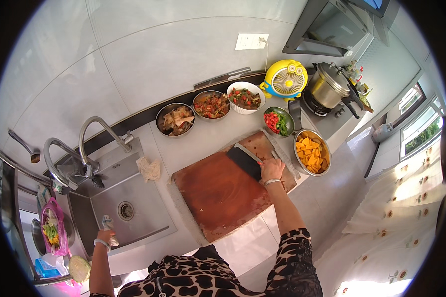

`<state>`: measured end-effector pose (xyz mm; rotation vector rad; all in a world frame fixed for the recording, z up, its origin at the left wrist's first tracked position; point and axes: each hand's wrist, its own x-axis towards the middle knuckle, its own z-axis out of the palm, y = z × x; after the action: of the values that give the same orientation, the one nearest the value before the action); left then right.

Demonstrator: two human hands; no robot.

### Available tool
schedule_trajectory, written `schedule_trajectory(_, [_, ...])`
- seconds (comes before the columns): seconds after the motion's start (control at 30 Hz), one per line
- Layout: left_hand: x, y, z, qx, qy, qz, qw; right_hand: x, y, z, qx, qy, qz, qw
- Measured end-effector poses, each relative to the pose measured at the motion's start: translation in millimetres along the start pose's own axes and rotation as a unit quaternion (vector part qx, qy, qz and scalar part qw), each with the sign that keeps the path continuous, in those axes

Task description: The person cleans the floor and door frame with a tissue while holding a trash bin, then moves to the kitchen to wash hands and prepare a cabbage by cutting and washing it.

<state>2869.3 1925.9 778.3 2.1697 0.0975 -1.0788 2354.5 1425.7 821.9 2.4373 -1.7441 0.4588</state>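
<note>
My right hand [272, 170] grips the handle of a broad-bladed cleaver [245, 162], whose dark blade rests on the wet wooden cutting board [219, 193]. Over the near left part of the stainless sink [148, 208], my left hand [106, 236] is closed around a bunched pale cloth [107, 222]. Just beyond the board's far right corner stand a steel bowl of cut red and green peppers [278, 121] and a larger steel pot of orange chunks, perhaps pumpkin [312, 152]. Another crumpled cloth [148, 169] lies at the sink's right rim.
Along the wall stand two steel bowls of food [175, 119] [211, 105], a white bowl [246, 97] and a yellow fan [286, 80]. A pressure cooker [329, 83] sits on the stove. The curved faucet [100, 130] rises behind the sink; a pink bag of scraps [54, 230] hangs at left.
</note>
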Motion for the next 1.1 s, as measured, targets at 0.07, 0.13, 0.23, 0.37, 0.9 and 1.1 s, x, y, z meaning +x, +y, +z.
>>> schedule_trajectory(0.07, [-5.0, -0.2, 6.3, 0.027, 0.010, 0.001, 1.000, 11.5, -4.5, 2.2, -0.055, -0.042, -0.065, 0.995])
schedule_trajectory(0.13, [-9.5, 2.0, 18.0, 0.034, 0.022, 0.005, 0.999, 22.5, -2.1, 3.3, -0.101, -0.112, -0.097, 0.984])
schedule_trajectory(0.23, [-14.9, 7.5, 27.4, 0.020, 0.021, -0.003, 1.000, 36.2, 2.5, 3.7, -0.155, -0.156, -0.154, 0.963])
schedule_trajectory(0.37, [-23.3, 15.4, 38.8, -0.014, 0.021, -0.010, 1.000, 58.1, 20.0, 19.4, -0.151, -0.114, -0.173, 0.967])
schedule_trajectory(0.9, [-93.7, 60.4, 52.3, 0.020, 0.096, 0.269, 0.958, 9.3, -221.6, -34.2, 0.526, -0.429, -0.137, 0.722])
schedule_trajectory(1.1, [-135.2, 72.2, 80.2, -0.010, 0.034, 0.333, 0.942, -134.6, -398.3, -35.4, 0.609, -0.649, -0.027, 0.455])
